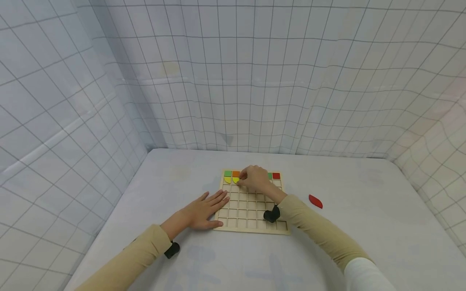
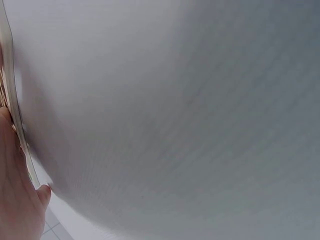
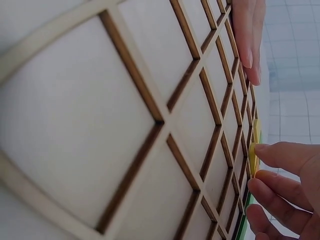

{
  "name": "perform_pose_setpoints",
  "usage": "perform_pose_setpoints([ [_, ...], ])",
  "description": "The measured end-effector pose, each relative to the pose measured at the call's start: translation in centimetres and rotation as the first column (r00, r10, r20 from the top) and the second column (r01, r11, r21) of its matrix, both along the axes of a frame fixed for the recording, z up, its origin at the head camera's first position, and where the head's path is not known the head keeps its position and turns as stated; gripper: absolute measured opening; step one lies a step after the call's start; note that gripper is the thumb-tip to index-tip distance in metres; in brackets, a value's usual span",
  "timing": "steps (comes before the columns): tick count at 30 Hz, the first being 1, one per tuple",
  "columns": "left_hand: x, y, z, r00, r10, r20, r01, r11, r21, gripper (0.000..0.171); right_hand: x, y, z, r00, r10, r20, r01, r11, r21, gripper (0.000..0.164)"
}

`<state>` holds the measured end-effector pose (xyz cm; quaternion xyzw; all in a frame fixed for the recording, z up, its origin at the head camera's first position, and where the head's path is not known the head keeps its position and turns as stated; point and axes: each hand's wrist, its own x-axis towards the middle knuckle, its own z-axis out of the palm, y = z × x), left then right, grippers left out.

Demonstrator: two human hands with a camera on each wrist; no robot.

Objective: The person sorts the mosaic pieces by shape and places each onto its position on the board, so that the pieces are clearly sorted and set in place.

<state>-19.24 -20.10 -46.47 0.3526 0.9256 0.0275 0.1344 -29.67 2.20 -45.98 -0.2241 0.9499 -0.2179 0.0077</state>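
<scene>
A wooden grid board (image 1: 242, 211) lies on the table, its far row partly filled with coloured squares. My left hand (image 1: 204, 211) rests flat on the board's left edge, fingers spread. Over the far rows, my right hand (image 1: 255, 179) pinches a yellow curved piece (image 1: 235, 180) between thumb and fingers at a second-row cell; the right wrist view also shows this yellow piece (image 3: 252, 155) at the thumb tip. Another yellow curved piece (image 1: 227, 180) sits in the cell to its left. The right hand hides part of the far rows.
Far-row squares include a green one (image 1: 227, 173), an orange one (image 1: 236, 173) and a red one (image 1: 276, 176). A red leaf-shaped piece (image 1: 315, 201) lies on the white table (image 1: 349, 218) right of the board. Grid-patterned curtains (image 1: 240, 89) surround the table's back and sides.
</scene>
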Motion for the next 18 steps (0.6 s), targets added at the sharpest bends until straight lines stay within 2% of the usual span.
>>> perform_pose_setpoints([
  [18,-0.12,-0.11,-0.22,1.0,-0.001,-0.004,0.001,1.0,-0.009,0.081,-0.08,-0.32,-0.15,1.0,0.004,0.015,-0.004,1.0,-0.007,0.025],
])
